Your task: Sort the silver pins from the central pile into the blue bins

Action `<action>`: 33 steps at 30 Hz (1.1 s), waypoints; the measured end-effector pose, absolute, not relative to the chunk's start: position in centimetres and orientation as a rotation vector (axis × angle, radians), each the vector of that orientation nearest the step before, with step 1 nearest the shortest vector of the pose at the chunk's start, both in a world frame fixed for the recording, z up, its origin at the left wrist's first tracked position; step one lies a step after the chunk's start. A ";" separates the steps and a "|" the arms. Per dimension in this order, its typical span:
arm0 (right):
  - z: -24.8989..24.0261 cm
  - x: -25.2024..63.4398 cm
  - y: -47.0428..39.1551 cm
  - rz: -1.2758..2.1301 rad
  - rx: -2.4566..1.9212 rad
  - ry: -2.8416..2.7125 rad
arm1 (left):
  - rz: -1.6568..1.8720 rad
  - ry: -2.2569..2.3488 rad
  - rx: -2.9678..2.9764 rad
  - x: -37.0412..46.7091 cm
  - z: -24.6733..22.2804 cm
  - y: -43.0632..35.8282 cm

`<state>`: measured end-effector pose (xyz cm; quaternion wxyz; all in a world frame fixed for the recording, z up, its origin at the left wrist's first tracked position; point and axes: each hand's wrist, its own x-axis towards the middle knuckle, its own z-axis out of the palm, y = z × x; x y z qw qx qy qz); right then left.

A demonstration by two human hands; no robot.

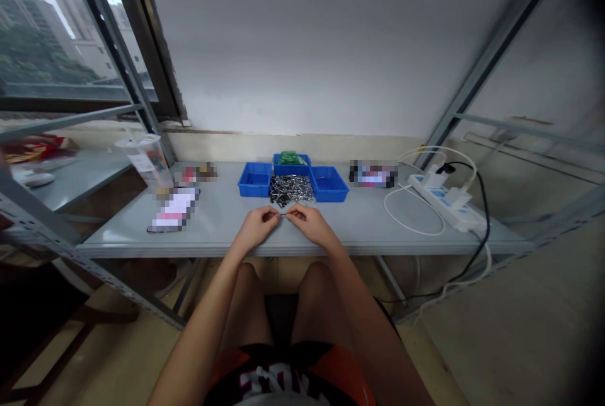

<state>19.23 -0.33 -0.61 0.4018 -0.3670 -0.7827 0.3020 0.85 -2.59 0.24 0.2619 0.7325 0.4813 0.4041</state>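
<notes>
My left hand [261, 224] and my right hand [306, 222] meet near the table's front edge, fingers pinched. Between their fingertips they hold a small thin dark piece [283, 214], too small to name. Just behind the hands lies a pile of small metal parts [293, 189], shiny and dark. Blue bins stand around the pile: a left bin [255, 180], a right bin [329, 185] with a thin piece in it, and a back bin [278, 168] holding green packets [290, 158].
On the grey table [222, 229] are a phone [174, 209] at the left, a clear cup [147, 163], another phone [373, 175], and a power strip [447, 203] with looping cables at the right. Metal frame posts rise at both sides.
</notes>
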 end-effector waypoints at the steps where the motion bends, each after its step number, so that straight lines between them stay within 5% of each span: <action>1: -0.6 19.2 -0.3 0.762 -0.932 -1.976 | 1.094 1.307 1.979 0.9 0.3 -2.6; 33: -0.6 19.2 -0.3 0.768 -0.935 -1.963 | 1.106 1.289 2.007 0.7 -0.1 -2.2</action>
